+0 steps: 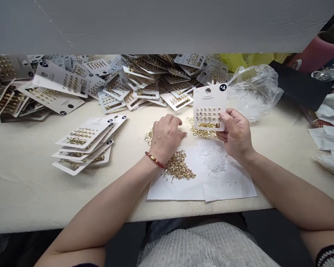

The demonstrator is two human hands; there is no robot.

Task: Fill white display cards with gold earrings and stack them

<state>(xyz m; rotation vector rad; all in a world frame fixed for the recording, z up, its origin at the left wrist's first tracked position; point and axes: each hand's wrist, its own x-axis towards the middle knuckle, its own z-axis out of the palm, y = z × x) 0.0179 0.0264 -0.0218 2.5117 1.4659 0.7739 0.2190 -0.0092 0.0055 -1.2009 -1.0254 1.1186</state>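
Observation:
My right hand [237, 131] pinches the edge of a white earring card [208, 92], held upright above the table. Rows of small gold studs line the card, with gold pieces along its bottom slot. Curled low over the table, my left hand [167, 135] has its thumb and index finger apart. Gold hoop pieces [148, 137] show beside it, and another pile of gold hoops [202, 132] lies behind the card. Below my left wrist is a heap of small gold studs [180, 165] on white paper [178, 191]. Small clear earring backs [214, 159] are spread on the neighbouring sheet.
A fanned stack of filled earring cards [85, 142] stands at the left. Many more cards [156, 74] are heaped along the back under a grey overhang [167, 27]. A clear plastic bag [252, 92] sits at back right, near crumpled tissue [330, 144].

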